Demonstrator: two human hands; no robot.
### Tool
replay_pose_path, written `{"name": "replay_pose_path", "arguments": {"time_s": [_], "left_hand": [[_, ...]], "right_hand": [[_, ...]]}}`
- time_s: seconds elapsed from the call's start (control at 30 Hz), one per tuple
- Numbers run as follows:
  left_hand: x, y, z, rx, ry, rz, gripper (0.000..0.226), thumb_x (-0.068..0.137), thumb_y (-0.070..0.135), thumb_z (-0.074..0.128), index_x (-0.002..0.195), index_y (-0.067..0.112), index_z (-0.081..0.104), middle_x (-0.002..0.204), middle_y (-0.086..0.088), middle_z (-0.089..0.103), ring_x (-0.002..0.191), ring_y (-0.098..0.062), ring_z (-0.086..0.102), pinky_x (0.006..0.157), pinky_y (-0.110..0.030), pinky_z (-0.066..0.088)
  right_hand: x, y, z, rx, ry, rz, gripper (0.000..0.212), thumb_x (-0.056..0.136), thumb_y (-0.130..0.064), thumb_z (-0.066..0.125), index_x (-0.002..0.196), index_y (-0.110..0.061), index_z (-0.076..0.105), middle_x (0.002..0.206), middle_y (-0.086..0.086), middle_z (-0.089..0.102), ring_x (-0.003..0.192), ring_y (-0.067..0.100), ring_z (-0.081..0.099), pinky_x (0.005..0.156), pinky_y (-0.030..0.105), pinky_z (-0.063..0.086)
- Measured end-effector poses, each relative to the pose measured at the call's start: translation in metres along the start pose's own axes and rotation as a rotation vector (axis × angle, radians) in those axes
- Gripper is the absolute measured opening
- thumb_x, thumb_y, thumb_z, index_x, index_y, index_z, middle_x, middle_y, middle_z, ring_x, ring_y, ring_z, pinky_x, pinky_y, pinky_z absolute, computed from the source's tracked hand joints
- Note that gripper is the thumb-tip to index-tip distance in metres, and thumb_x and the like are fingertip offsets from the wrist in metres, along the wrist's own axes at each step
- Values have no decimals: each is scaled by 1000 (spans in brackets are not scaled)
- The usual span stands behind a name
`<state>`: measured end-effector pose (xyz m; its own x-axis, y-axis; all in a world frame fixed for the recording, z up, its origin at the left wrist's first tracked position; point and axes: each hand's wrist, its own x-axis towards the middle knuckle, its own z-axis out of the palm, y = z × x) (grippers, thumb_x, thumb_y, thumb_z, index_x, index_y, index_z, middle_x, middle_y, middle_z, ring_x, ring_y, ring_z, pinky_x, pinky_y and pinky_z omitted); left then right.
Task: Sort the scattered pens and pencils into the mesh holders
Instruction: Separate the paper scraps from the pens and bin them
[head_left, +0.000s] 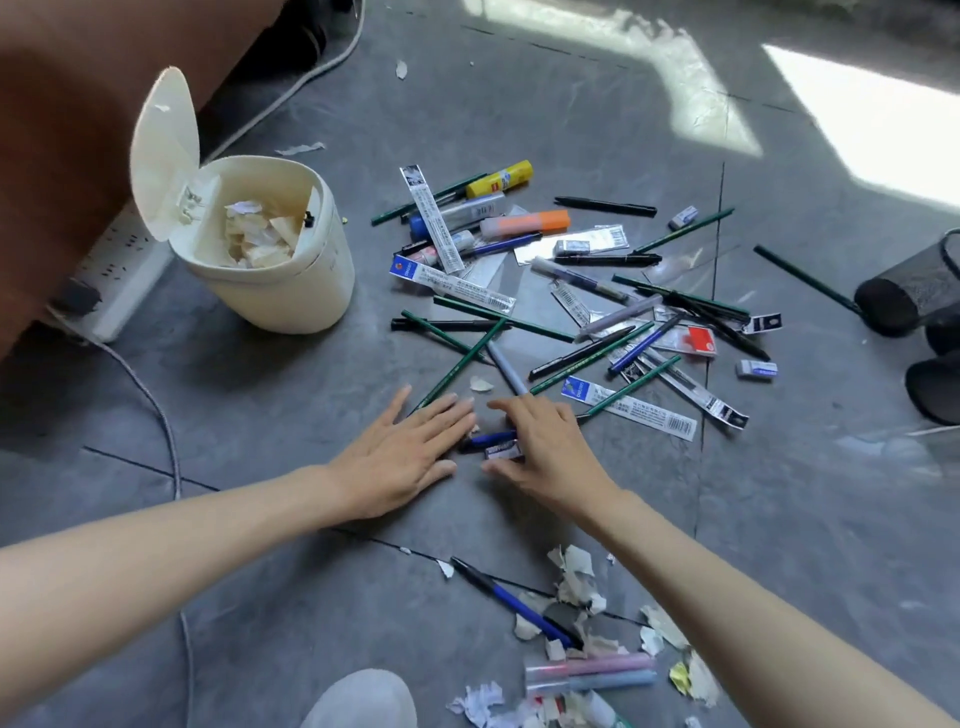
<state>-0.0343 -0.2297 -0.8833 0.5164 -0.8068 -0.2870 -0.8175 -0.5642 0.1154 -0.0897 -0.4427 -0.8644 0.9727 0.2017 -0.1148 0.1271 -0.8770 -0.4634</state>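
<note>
Several torn, crumpled paper scraps (579, 577) lie at the near edge of the grey stone-tile floor (260, 415). Among them are a long blue-and-black plastic pen (514, 605) and two pastel pink and blue markers (592, 671) lying side by side.

Just beyond, the left hand (400, 462) lies palm down on the floor with its fingers straight and slightly spread, holding nothing. Its fingertips are near the lower end of a green wooden pencil (460, 364). The right hand (545, 447) is bent, with its curled fingers and thumb closing around a short dark-blue pen (488, 438) and a small dark labelled piece beside it.

Farther out is the scattered heap of thin green pencils, black pens, a smooth grey pen (503, 366), clear plastic refill packets (628, 409), white block erasers (756, 370), an orange highlighter (530, 223) and a yellow glue stick (498, 179), many crossing one another.

Toward the floor's left edge stands a cream round plastic bin (291, 291), its flip lid raised and crumpled paper inside, with a white power strip (119, 265) behind it.

At the right edge a black wire-mesh holder (909, 296) lies on its side, well apart from the hands.
</note>
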Motion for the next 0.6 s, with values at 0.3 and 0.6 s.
{"name": "replay_pose_path", "arguments": {"time_s": [0.3,0.6], "left_hand": [[-34,18,7,-76,107,78,53,99,40,23,145,16,31,154,0,27,143,-10,15,116,-35,5],[25,16,-7,-50,37,13,71,89,56,4,149,20,-2,158,1,-2,144,-12,-10,114,-28,-13]], "right_hand": [[-23,28,-4,-21,62,-67,14,70,-5,65,80,-11,58,79,6,59,73,31,56,67,31,33],[-41,26,-5,-36,159,-68,11,87,-19,59,87,-8,58,80,8,56,71,27,53,57,35,45]]}}
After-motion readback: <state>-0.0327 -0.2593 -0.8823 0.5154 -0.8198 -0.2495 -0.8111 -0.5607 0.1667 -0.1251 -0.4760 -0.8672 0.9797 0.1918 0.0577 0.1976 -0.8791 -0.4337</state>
